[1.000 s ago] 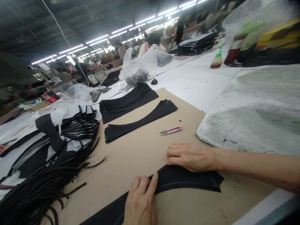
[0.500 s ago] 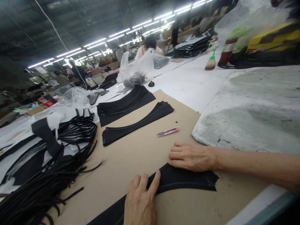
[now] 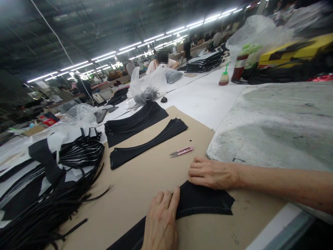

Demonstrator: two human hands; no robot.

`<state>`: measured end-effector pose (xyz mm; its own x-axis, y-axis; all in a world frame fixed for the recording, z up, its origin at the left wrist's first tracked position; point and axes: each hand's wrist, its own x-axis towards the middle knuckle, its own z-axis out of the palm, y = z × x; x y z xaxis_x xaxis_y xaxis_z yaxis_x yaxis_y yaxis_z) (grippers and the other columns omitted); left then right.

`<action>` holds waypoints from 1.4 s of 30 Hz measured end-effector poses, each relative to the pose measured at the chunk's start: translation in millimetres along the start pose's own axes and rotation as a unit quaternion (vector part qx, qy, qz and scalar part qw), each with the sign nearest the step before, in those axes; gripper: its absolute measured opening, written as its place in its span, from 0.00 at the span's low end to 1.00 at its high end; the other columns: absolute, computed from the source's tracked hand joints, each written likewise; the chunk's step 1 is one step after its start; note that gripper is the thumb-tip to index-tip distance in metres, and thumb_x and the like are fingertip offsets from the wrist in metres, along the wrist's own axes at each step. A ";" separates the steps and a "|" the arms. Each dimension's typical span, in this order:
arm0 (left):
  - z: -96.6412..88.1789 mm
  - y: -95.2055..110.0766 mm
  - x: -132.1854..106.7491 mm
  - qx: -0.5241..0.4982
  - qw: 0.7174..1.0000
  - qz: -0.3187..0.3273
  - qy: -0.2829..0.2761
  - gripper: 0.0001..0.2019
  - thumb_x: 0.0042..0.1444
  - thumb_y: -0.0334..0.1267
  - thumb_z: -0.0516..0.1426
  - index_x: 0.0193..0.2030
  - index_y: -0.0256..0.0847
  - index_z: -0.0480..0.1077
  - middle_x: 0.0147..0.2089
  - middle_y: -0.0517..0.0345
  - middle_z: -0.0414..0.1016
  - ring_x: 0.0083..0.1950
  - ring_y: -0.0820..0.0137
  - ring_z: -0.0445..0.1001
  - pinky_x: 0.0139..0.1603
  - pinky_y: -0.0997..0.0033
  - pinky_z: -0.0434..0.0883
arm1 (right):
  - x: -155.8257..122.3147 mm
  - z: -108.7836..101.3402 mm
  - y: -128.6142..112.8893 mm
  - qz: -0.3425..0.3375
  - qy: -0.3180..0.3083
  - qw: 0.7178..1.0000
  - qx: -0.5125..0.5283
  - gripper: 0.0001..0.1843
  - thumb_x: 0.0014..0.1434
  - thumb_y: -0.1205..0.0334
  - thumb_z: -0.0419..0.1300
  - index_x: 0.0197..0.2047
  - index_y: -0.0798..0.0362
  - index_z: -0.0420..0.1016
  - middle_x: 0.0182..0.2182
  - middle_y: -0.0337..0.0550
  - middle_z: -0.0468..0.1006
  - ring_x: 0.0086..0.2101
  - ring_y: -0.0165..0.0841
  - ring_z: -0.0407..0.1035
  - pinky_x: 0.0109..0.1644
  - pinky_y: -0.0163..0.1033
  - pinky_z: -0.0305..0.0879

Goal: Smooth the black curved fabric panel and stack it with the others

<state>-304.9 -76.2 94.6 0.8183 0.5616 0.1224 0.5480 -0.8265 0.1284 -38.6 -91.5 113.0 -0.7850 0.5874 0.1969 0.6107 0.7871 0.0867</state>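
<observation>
A curved black fabric piece (image 3: pixel 205 201) lies on the brown board in front of me, with a faint line along its near edge. My left hand (image 3: pixel 162 217) is over its middle, fingers drawn together and bent at the far edge; the thumb is hidden. My right hand (image 3: pixel 212 173) grips the far edge further right, its fingers curled and its fingertips turned under out of sight. Pink-handled thread snips (image 3: pixel 181 152) rest on the board beyond my hands. Behind them are a narrow curved stack of black pieces (image 3: pixel 148 144) and a wider stack (image 3: pixel 135 123).
A bundle of black strips (image 3: pixel 57 194) spreads over the board's (image 3: pixel 132 191) left side. At right lies a stained whitish pad (image 3: pixel 273 128). Farther back stand a small green-tipped bottle (image 3: pixel 224 77), a clear plastic bag (image 3: pixel 148 85) and a yellow box (image 3: pixel 293 52). A person (image 3: pixel 162 64) sits across the table.
My left hand's fingers have closed together at the fabric's far edge, where the index side was spread before. My right hand keeps its hold. The view has shifted slightly.
</observation>
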 end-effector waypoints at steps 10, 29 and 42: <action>7.4 12.5 4.5 0.073 0.996 -0.039 0.027 0.34 0.51 0.17 0.47 0.62 0.51 0.66 0.50 0.52 0.71 0.47 0.63 0.68 0.48 0.64 0.65 | -8.6 -1.1 3.8 0.074 0.006 0.996 0.042 0.08 0.64 0.71 0.49 0.38 0.54 0.68 0.36 0.43 0.72 0.37 0.34 0.63 0.47 0.43 0.53; -6.3 25.3 33.8 -0.099 0.986 -0.083 -0.106 0.36 0.53 0.18 0.43 0.68 0.44 0.58 0.52 0.53 0.71 0.51 0.64 0.66 0.57 0.64 0.65 | -9.1 -11.5 37.3 0.097 -0.045 0.951 0.290 0.03 0.64 0.65 0.57 0.38 0.54 0.72 0.36 0.43 0.72 0.38 0.33 0.65 0.45 0.37 0.61; -11.0 29.8 40.2 -0.081 0.982 -0.091 -0.143 0.36 0.56 0.19 0.41 0.71 0.48 0.51 0.53 0.53 0.69 0.52 0.62 0.65 0.57 0.60 0.64 | -23.2 -4.0 36.7 0.098 -0.013 0.943 0.317 0.08 0.67 0.65 0.52 0.41 0.54 0.72 0.37 0.45 0.71 0.40 0.33 0.65 0.46 0.36 0.63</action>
<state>-257.6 -77.8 114.1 0.7369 0.6473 -0.1951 0.6743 -0.6834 0.2797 2.4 -77.0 115.5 -0.6710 0.7309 0.1246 0.5653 0.6130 -0.5519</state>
